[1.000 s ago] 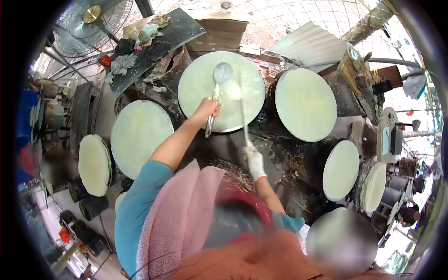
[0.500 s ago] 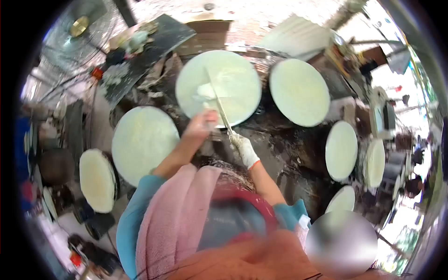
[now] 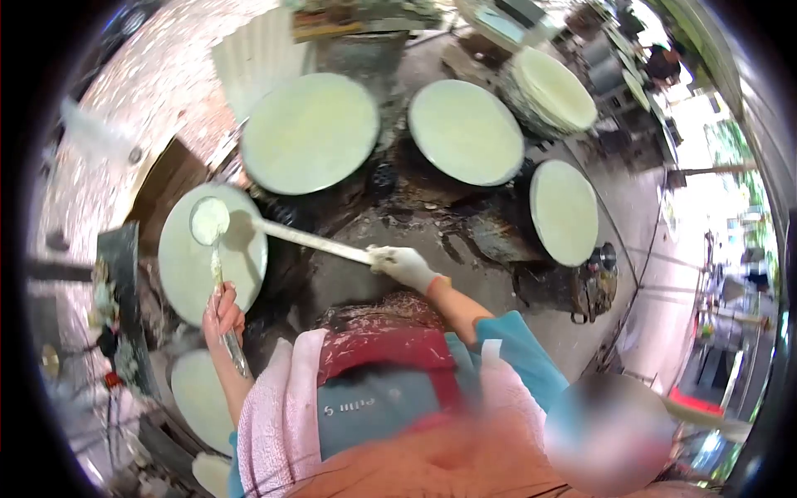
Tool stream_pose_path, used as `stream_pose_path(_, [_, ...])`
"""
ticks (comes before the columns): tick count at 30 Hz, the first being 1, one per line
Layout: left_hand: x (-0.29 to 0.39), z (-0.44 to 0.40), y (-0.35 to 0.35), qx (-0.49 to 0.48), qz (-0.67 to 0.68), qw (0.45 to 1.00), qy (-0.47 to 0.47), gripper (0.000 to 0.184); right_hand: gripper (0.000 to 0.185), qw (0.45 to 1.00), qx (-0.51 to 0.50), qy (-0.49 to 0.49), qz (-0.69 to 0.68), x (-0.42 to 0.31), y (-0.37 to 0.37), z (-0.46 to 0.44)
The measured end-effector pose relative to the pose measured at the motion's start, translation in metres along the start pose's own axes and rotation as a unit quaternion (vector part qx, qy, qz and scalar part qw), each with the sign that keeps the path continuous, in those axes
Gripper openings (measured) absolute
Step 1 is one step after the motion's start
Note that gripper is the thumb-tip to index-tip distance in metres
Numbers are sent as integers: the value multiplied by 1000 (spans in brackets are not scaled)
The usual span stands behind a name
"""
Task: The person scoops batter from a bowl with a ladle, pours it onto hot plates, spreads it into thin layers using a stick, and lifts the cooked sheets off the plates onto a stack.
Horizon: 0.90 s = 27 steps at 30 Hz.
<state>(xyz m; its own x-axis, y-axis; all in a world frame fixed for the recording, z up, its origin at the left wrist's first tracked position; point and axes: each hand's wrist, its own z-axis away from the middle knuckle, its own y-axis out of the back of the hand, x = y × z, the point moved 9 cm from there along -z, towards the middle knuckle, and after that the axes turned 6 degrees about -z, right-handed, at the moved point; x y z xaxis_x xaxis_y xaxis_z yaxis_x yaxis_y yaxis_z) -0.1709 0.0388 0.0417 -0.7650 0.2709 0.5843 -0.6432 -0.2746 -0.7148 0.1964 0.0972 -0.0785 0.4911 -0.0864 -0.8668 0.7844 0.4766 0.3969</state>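
My bare left hand (image 3: 224, 315) is wrapped round the handle of a ladle (image 3: 216, 266). White batter-like stuff (image 3: 211, 219) fills its bowl, which is over a round, pale-coated griddle (image 3: 178, 266) at the left. In a white glove with an orange cuff, my right hand (image 3: 407, 267) grips one end of a long, flat, whitish stick (image 3: 311, 241). The stick points left, and its far end reaches the right edge of that same griddle. Whether the stick touches the surface I cannot tell.
More pale-topped round griddles curve around me: one behind (image 3: 311, 133), another at centre right (image 3: 466, 133), one farther right (image 3: 564, 212) and one lower left (image 3: 203, 398). A thick round stack (image 3: 552, 91) stands at the back. Dark, batter-spattered floor lies between.
My view has turned to the right, so the griddles appear shifted left. The ladle now shows clearly with its white load. The stick has swung from pointing away to pointing left.
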Motion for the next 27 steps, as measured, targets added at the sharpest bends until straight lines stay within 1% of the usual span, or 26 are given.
stream_pose_path(1, [-13,-10,-22,-24,8,1000,9,29,46,994,108,16,-28,26,49,16])
stream_pose_path(2, [-27,-20,-45,-44,17,999,15,30,52,975,212,32,-54,53,96,36])
stream_pose_path(4, [-58,-42,-96,-95,72,991,54,31,66,936,345,-60,18,81,196,74])
stream_pose_path(6, [-88,-63,-149,-135,125,979,91,32,89,875,479,-42,63,110,284,103])
stream_pose_path(8, [-118,-83,-204,-169,173,961,131,32,105,837,504,-120,176,127,356,115])
stream_pose_path(9, [-132,-92,-231,-191,174,956,140,32,105,817,511,-212,159,140,384,119])
stream_pose_path(10, [-145,-100,-253,-197,161,956,146,32,107,799,512,-254,188,157,407,115])
stream_pose_path(12, [-163,-115,-287,-206,137,956,157,32,102,788,531,-257,175,177,433,108])
stream_pose_path(13, [-174,-125,-301,-221,142,949,175,32,98,789,524,-279,158,192,441,105])
stream_pose_path(14, [-182,-134,-313,-211,131,950,189,31,93,786,516,-299,159,204,447,105])
stream_pose_path(16, [-195,-151,-332,-204,119,951,201,32,84,774,544,-262,189,234,453,105])
stream_pose_path(17, [-201,-159,-340,-206,100,951,208,32,69,782,514,-302,182,246,458,106])
stream_pose_path(19, [-210,-173,-351,-208,64,951,221,32,59,781,539,-245,199,237,470,122])
stream_pose_path(20, [-214,-182,-353,-186,40,957,219,32,54,779,550,-217,208,231,476,131])
stream_pose_path(21, [-217,-190,-353,-164,17,962,217,32,47,748,579,-220,237,224,485,146])
stream_pose_path(22, [-219,-198,-352,-142,-6,966,216,31,47,743,591,-201,242,213,495,161])
stream_pose_path(24, [-222,-216,-352,-142,-56,964,217,29,46,729,615,-158,256,190,522,200])
stream_pose_path(26, [-223,-233,-353,-153,-94,960,214,28,44,731,610,-78,295,146,555,232])
stream_pose_path(27, [-224,-240,-352,-146,-112,959,216,27,43,732,589,-93,329,136,573,242])
